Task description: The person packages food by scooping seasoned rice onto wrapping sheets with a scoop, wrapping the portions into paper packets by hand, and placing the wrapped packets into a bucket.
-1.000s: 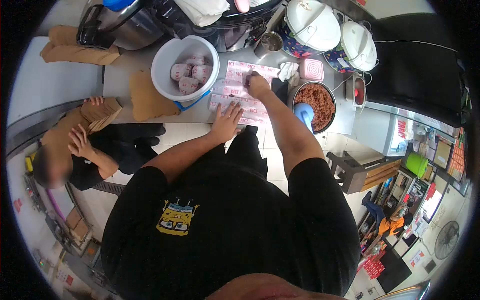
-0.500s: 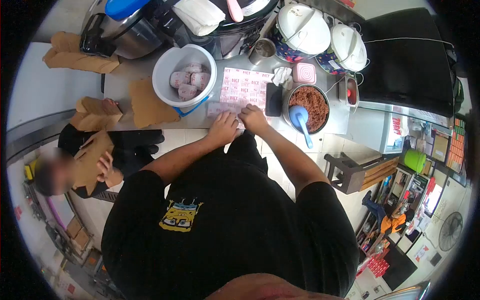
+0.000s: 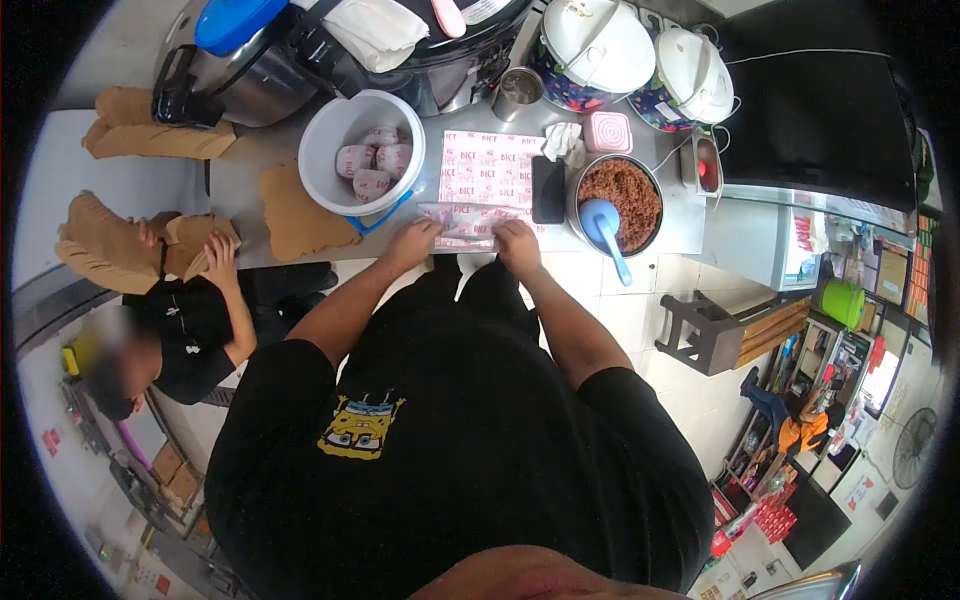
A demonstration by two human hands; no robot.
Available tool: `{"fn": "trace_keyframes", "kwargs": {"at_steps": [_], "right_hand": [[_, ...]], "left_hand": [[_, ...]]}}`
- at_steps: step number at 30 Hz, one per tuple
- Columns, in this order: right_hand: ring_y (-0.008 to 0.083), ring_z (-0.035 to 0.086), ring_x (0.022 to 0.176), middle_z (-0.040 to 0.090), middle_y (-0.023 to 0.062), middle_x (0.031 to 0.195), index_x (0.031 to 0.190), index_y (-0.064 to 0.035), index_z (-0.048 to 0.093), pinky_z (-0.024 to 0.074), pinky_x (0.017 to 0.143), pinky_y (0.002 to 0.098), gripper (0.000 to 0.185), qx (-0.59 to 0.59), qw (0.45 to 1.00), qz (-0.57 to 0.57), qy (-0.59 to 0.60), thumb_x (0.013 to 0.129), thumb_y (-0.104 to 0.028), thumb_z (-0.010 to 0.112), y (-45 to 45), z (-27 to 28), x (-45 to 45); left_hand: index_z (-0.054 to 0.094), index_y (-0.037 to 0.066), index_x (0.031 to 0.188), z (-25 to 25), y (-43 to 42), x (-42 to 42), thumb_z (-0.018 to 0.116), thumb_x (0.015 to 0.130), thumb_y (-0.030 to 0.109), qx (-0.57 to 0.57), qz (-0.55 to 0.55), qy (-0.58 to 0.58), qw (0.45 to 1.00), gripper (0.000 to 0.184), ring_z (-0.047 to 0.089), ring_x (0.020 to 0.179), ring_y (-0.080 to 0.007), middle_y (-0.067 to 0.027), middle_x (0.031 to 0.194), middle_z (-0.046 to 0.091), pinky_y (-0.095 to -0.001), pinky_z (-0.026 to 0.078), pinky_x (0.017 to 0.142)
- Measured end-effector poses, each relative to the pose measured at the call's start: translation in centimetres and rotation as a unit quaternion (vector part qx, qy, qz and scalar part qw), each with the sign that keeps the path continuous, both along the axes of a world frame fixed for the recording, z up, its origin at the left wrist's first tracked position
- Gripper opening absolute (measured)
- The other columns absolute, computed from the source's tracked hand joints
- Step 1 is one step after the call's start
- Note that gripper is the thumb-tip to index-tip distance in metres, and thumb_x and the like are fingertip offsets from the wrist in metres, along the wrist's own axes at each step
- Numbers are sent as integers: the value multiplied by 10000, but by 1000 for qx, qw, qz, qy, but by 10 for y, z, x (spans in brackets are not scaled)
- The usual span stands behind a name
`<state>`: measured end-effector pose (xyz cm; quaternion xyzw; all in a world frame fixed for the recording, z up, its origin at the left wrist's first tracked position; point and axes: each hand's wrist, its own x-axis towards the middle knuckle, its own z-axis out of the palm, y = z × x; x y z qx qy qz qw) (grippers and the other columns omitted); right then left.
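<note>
**Printed paper (image 3: 487, 168) held at the near edge of the bench (image 3: 682, 228)**

We found the paper lying midway along the bench's near edge, flat on its far part and folded into a strip on its near part. Our left hand (image 3: 415, 242) and right hand (image 3: 517, 244) pinched opposite ends of that strip, fingers curled and drawn together. We noted a black phone (image 3: 548, 190) just beside the paper's right side, then a pot (image 3: 574, 208) of brown grains with a blue ladle (image 3: 604, 222). Leftward stood a white bucket (image 3: 311, 150) holding wrapped bundles (image 3: 371, 184).

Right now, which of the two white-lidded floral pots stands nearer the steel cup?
The left-hand floral pot: the steel cup sits close beside it, while the right-hand pot stands on its far side.
</note>
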<state>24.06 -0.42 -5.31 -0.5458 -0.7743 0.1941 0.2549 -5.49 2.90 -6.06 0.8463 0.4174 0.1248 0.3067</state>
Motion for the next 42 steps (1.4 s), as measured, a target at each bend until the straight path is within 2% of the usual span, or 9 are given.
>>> {"fn": "trace_keyframes", "kwargs": {"at_steps": [5,7,18,27,30,32,36,39,42], "right_hand": [[356,669,960,715,159,909,864,-59,734,549,832,460,98,-107,993,-35,-45,770,-72,708,31,2,-7],[383,668,969,697,176,979,928,-47,697,549,841,485,177,-270,960,-56,-39,762,-101,727,46,2,-9],[420,663,1002,627,195,1131,1078,-66,611,565,857,501,366,-230,954,-121,-149,754,-149,758,63,6,-25],[400,667,1019,627,178,1155,1084,-89,615,564,883,487,392,-246,951,-120,-142,746,-187,787,68,-12,-21],[393,657,1054,619,176,1188,1117,-96,614,557,913,476,419,-265,943,-125,-156,758,-215,795,71,-10,-24],[392,652,1071,615,176,1204,1145,-101,617,552,933,470,441,-271,939,-133,-164,767,-235,799,70,-4,-28],[388,644,1104,622,167,1225,1226,-121,625,537,977,461,524,-211,924,-185,-261,767,-275,827,73,20,-38],[374,660,1064,669,157,1140,1145,-106,672,549,953,454,466,-263,915,-156,-261,754,-292,844,86,29,-35],[368,681,953,699,160,1032,1000,-77,711,568,871,453,344,-333,914,-143,-185,748,-270,844,80,24,-27]], "left_hand": [[675,50,1085,19,40,10,567,939,107,-168,90,25,981,191,684,969,-422,-237,1003,707,-499,548,830],[682,39,1072,-9,48,13,568,936,106,-148,92,-6,985,190,687,958,-430,-242,988,710,-501,549,830],[669,-1,1108,23,29,0,626,882,80,-48,28,-6,998,244,622,1119,-392,-225,1157,643,-465,505,952],[698,-7,946,3,47,-3,657,891,107,-92,38,-46,994,133,691,894,-405,-189,960,706,-479,553,803],[696,30,1018,4,49,17,687,885,147,-148,133,35,979,178,696,878,-416,-192,919,704,-509,553,766],[691,17,1012,14,50,36,646,923,172,-61,179,178,966,185,705,866,-423,-179,949,706,-509,561,799],[681,40,1051,10,53,55,633,925,173,11,215,195,957,189,708,882,-414,-172,961,701,-495,576,804],[676,48,1090,25,57,53,617,925,162,70,124,193,971,209,706,915,-390,-169,1041,683,-483,585,817],[667,42,1130,41,59,50,601,922,148,-99,18,278,955,244,693,979,-370,-168,1106,662,-475,583,833]]}}
